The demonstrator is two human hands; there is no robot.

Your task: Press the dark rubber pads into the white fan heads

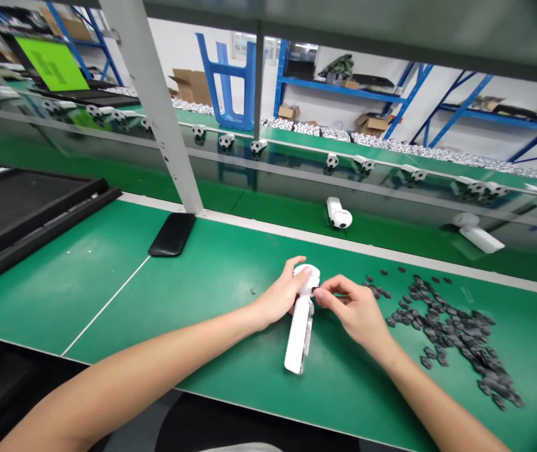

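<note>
A white device with a round head and a long flat handle (299, 336) lies tilted on the green table, its handle toward me. My left hand (282, 295) is closed around the round head (313, 276), thumb on top. At the right side of that head, my right hand (357, 311) pinches with thumb and forefinger, and a small black piece shows partly at its fingertips. To the right of this hand, many loose small black pieces (456, 329) lie scattered in a pile on the table.
A black phone (173, 235) lies at the table's back edge beside a white post (159, 113). Black trays (27, 207) stand on the left. Beyond the rail, a white device with a football-patterned head (340, 216) lies on a green surface; several more line the ledge behind.
</note>
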